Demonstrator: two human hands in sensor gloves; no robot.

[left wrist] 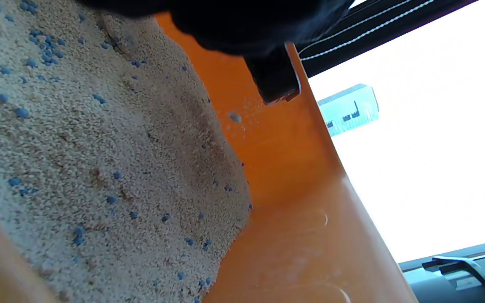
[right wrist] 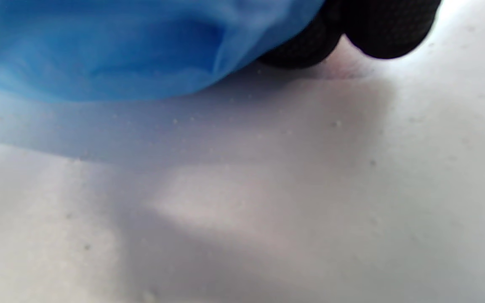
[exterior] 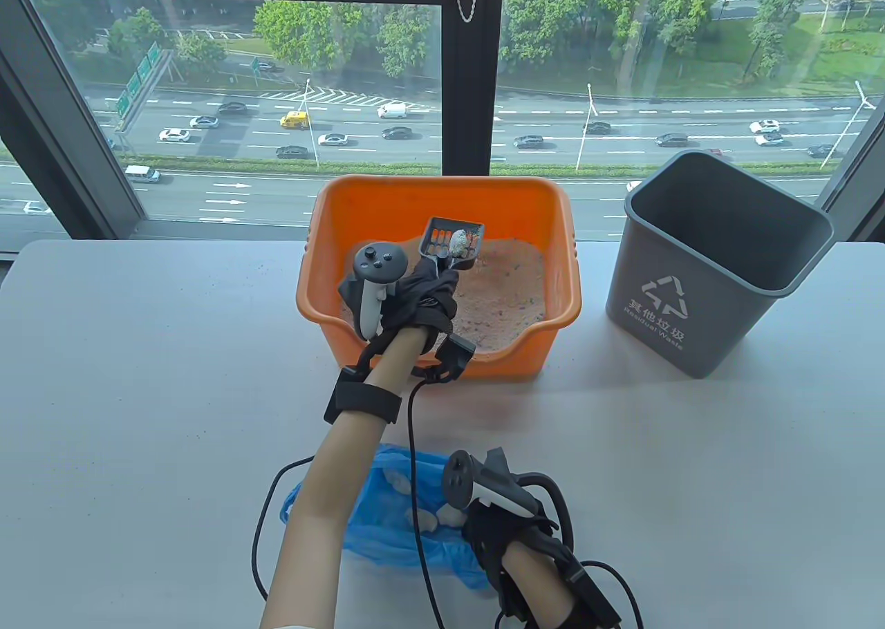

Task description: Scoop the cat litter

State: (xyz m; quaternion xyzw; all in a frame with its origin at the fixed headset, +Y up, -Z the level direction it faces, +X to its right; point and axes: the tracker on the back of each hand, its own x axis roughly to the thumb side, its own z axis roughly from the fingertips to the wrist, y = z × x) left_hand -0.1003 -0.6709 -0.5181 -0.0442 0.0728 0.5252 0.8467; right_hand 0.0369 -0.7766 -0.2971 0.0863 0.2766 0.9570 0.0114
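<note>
The left hand (exterior: 422,297) reaches over the near wall of the orange litter box (exterior: 346,207), its fingers curled round the handle of a grey scoop (exterior: 453,242). The scoop's slotted head is lifted just above the cat litter (exterior: 511,290), near the back of the box, and it carries a pale grey clump (exterior: 458,240). The litter is sandy beige with small blue specks and lies heaped against the orange wall, as the left wrist view shows close up (left wrist: 99,147). The right hand (exterior: 505,525) rests low on the bench (exterior: 138,380), near the bottom edge of the table view, at the right edge of a crumpled blue plastic bag (exterior: 394,518); white lumps (exterior: 429,515) lie in the bag. In the right wrist view, dark gloved fingertips (right wrist: 390,33) sit just beside the blue film (right wrist: 120,46), but whether they pinch the bag or only touch it cannot be told. A grey waste bin (exterior: 705,290) with a recycling mark stands to the right of the litter box, apart from it. Cables run from both wrists across the bench.
</note>
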